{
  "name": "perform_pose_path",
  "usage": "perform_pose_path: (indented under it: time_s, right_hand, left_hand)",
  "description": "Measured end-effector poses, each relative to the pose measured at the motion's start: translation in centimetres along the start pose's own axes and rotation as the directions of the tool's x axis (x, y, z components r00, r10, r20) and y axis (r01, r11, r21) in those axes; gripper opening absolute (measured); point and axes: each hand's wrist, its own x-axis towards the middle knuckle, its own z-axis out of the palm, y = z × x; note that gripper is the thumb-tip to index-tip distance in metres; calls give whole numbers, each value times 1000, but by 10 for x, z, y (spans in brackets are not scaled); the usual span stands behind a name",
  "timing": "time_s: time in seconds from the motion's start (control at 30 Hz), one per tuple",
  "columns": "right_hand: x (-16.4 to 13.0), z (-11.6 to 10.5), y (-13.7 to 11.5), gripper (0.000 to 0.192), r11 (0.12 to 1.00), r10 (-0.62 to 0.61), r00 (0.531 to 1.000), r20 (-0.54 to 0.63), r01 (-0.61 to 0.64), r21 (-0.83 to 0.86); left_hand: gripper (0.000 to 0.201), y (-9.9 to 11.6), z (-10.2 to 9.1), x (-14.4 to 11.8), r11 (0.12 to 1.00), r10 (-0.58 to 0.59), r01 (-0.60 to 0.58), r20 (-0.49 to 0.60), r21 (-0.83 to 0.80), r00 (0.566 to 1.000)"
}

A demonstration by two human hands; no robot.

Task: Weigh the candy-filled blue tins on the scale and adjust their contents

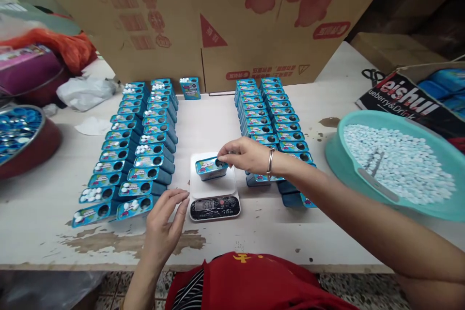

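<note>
A small blue candy tin [210, 168] stands on the white plate of a digital kitchen scale [232, 189]. My right hand [247, 155], with a bracelet at the wrist, reaches in from the right and has its thumb and fingers closed at the tin's right top end, by the round hole. The fingertips partly cover that hole. The scale's display [205, 206] is lit, but its digits are hard to read. My left hand [165, 220] holds nothing; its fingers are apart and the tips are close to the scale's left edge.
Two rows of tins [145, 174] stand left, many with white candies on top; two more rows [259, 130] stand right. One tin [190, 88] stands by the large carton [174, 24]. A turquoise basin [332, 147] holds white candies and tongs [378, 163]. Far left sits a red bowl [43, 147].
</note>
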Motion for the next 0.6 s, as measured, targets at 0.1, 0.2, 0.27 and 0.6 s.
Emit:
perform_pose_path:
  time_s: [0.1, 0.2, 0.27, 0.6]
  right_hand:
    - [8, 4, 6, 16, 995, -51, 999, -6, 50, -87]
    - [9, 5, 5, 17, 996, -56, 998, -33, 53, -77]
    - [7, 4, 1, 17, 1000, -13, 999, -38, 12, -3]
    - [-12, -10, 6, 24, 800, 191, 976, 104, -216, 560]
  left_hand:
    - [13, -3, 0, -4, 1000, -20, 20, 9, -17, 1000]
    - [13, -5, 3, -4, 999, -17, 18, 23, -43, 1000]
    - [13, -4, 4, -1, 999, -6, 7, 31, -49, 1000]
    - [13, -7, 3, 0, 999, -38, 39, 9, -25, 999]
